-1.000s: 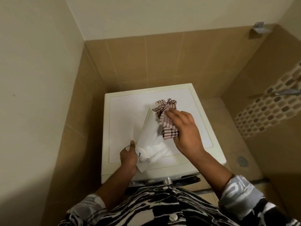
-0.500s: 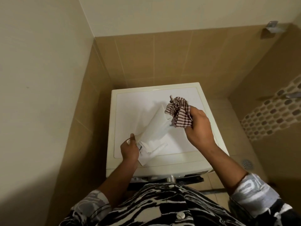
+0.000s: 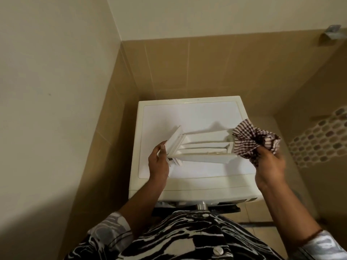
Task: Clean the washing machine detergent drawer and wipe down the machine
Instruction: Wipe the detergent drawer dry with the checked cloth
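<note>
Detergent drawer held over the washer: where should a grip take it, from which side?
Probably best: take the detergent drawer by its front panel, coming from the left end. The panel is a flat slab wider than the body, so a grip gets opposing faces; the left hand holds it there. That leaves the open compartments and far end free for the checked cloth in the right hand.

White washing machine (image 3: 206, 190), flat top panel (image 3: 187, 117) with cream rim, standing on tan tiled floor (image 3: 272, 209)
</note>
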